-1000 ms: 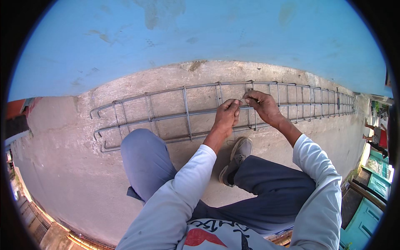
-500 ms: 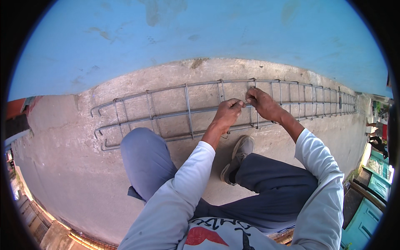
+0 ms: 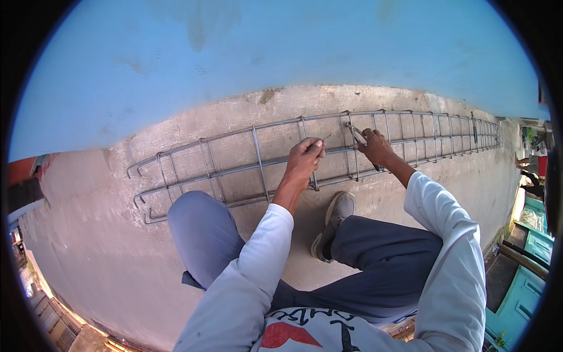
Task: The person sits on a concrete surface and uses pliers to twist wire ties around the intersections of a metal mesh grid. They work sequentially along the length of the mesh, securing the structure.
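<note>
A long cage of steel reinforcing bars (image 3: pixel 259 157) with square stirrups lies on the concrete in front of me. My left hand (image 3: pixel 304 159) is closed in a pinch above its middle bar, with a thin piece of tie wire (image 3: pixel 326 136) sticking out past the fingertips. To the right, my right hand (image 3: pixel 377 148) is wrapped round a pair of metal pincers (image 3: pixel 355 131), whose head points up and away beside a stirrup. Part of the pincers is hidden by the fingers.
Beyond the cage rises a blue wall (image 3: pixel 281 47). My shoe (image 3: pixel 340 217) and bent knee (image 3: pixel 202 226) are close to the cage's near side. A dark slim object (image 3: pixel 474 128) is on the cage farther right. Teal panels (image 3: pixel 516 305) and a person (image 3: pixel 537 167) are at the right edge.
My hands have moved apart; the left went slightly left with the wire. My right hand moved right and down, and pincers now show in it. The view shifted a little.
</note>
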The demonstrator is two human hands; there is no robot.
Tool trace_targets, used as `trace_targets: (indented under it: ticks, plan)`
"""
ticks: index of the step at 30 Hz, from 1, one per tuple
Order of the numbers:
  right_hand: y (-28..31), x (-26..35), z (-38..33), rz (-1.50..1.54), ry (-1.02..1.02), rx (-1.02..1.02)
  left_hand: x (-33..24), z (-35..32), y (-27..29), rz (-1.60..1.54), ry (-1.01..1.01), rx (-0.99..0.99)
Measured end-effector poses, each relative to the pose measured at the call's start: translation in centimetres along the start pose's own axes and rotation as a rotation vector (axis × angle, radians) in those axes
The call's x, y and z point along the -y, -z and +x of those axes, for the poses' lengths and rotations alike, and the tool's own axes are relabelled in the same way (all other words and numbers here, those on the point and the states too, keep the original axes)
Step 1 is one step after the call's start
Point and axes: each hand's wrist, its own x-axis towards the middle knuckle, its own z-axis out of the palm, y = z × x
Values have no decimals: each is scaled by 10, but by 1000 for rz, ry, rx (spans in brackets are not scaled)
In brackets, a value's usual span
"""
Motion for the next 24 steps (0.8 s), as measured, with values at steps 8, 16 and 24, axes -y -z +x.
trace_targets:
  ticks: [8,16,24]
  plan:
    - [-40,-60,2,11,-14,111,-71,-20,-1,63,-112,88]
    - [10,-25,-3,810,-445,478,-99,-36,19,213,-157,33]
    - [51,54,-66,1194,-34,328,-102,-25,15,14,-136,-6]
